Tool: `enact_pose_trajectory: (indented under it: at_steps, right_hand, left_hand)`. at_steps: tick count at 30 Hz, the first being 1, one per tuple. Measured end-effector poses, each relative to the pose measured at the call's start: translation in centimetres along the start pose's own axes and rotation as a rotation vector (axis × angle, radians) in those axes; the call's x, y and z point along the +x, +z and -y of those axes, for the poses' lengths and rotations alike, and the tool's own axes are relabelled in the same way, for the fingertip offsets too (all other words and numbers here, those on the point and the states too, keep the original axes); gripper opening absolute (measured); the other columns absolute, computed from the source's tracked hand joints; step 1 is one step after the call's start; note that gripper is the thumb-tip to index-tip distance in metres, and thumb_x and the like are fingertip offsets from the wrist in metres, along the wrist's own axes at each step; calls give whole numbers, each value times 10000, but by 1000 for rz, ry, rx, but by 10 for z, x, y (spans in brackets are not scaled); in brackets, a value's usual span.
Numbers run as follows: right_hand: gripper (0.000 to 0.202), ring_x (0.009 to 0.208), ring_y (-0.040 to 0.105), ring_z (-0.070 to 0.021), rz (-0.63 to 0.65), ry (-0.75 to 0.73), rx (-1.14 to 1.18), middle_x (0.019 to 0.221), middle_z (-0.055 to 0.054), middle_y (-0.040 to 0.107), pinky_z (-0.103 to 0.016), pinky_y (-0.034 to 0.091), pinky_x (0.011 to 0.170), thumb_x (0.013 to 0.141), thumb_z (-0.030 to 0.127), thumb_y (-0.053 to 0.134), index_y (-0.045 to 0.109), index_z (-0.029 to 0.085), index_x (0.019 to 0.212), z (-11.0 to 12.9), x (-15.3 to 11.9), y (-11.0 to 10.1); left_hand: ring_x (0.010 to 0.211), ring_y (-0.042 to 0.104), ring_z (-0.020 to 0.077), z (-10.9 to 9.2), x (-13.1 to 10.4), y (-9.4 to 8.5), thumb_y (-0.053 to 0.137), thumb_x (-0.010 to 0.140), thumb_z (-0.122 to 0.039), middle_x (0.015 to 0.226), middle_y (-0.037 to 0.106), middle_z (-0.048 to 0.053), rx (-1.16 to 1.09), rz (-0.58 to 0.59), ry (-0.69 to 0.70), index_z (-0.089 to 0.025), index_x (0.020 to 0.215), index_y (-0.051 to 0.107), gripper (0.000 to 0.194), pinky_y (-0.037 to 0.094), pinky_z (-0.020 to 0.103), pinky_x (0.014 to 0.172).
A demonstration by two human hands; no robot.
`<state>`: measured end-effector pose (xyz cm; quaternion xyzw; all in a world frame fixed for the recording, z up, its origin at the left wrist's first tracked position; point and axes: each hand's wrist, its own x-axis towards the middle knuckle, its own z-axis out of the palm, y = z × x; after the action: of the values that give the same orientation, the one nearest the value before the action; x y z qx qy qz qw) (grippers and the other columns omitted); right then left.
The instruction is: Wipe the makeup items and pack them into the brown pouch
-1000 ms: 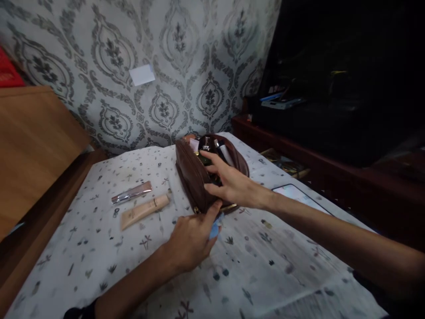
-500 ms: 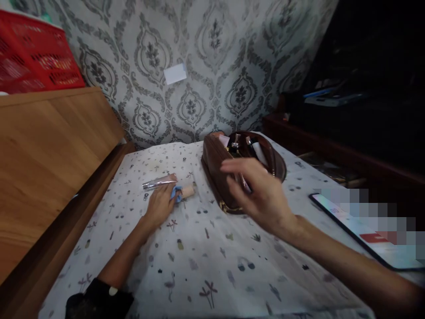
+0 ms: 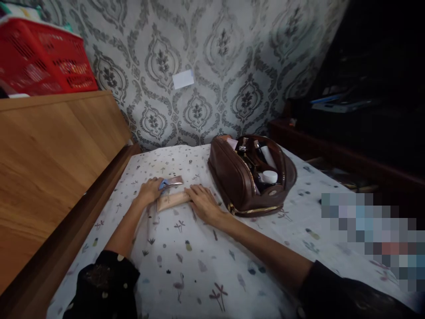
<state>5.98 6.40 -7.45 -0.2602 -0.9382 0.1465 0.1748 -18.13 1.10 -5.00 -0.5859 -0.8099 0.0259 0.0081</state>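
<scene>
Two cosmetic tubes lie on the patterned white cover, left of an open brown bag (image 3: 229, 168). My left hand (image 3: 150, 192) is closed around a small blue cloth (image 3: 162, 184), against the shiny pink tube (image 3: 175, 180), and it hides that tube's left end. Just in front of it lies the beige tube (image 3: 171, 202), its capped right end under the fingers of my right hand (image 3: 205, 204), which grip it. A white-lidded jar (image 3: 269, 177) and a white bottle (image 3: 267, 156) show inside the bag.
A wooden cabinet (image 3: 59, 146) with a red basket (image 3: 49, 57) on top borders the left side. Patterned wallpaper with a white switch plate (image 3: 183, 79) stands behind. A pixelated patch covers something at the right. Dark shelving holds a blue-and-white item (image 3: 338, 105).
My right hand has come down and left from in front of the bag onto the beige tube. My left hand, with the blue cloth, has shifted from that tube to the pink one.
</scene>
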Motion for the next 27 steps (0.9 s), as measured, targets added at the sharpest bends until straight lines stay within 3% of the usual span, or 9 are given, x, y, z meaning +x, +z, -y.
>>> enact_pose_trajectory:
  at_steps: [5,10,17,19,21,24,27]
  right_hand:
    - [312,1165,542,-293,-73,51,-5,1213,-141,640,-451,416,1027,951,218,574,617,177,1258,-8,-5,8]
    - [265,1108,556,-272,-167,123,51,1143,-122,628,-381,464,942,955,306,586,639,192,1189,-17,-12,8]
    - [282,1055,581,-269,-168,243,-9,1143,-127,610,-351,481,814,963,350,566,627,179,1179,-15,-12,5]
    - [279,1026,589,-267,-169,236,-25,1125,-130,614,-354,482,813,958,347,576,631,170,1166,-16,-11,8]
    - [281,1037,579,-289,-197,210,-46,1106,-142,618,-388,478,858,943,336,598,639,153,1152,-18,-10,12]
    - [279,1106,539,-328,-311,89,-41,1174,-174,603,-458,458,934,939,291,592,637,140,1169,-18,-13,16]
    - [214,1122,529,-307,-370,-99,49,1195,-165,603,-460,464,954,963,228,525,646,161,1126,-5,-20,20]
  left_hand:
    - [1150,568,261,3,-9,-3,398,1001,-447,1209,621,101,39,6,-36,-217,1198,582,354,450,318,874]
    - [1107,608,285,1,-18,-14,375,998,-490,1182,641,131,74,28,-91,-188,1150,603,408,462,331,836]
    - [960,668,293,5,-51,-26,409,973,-469,1030,703,134,67,92,-172,-171,1115,591,377,471,327,755]
    - [905,674,276,2,-66,-25,416,961,-489,963,709,99,-67,116,-126,-187,1108,585,376,471,316,731]
    - [877,673,251,-4,-81,-22,431,947,-507,955,708,71,-339,152,-33,-197,1121,584,387,480,301,721]
    - [749,658,207,-14,-95,-17,440,929,-555,889,700,39,-718,208,50,-195,1080,605,424,486,281,653]
    - [707,633,198,-18,-98,-12,437,946,-488,791,677,23,-674,52,20,-199,967,622,344,478,284,649]
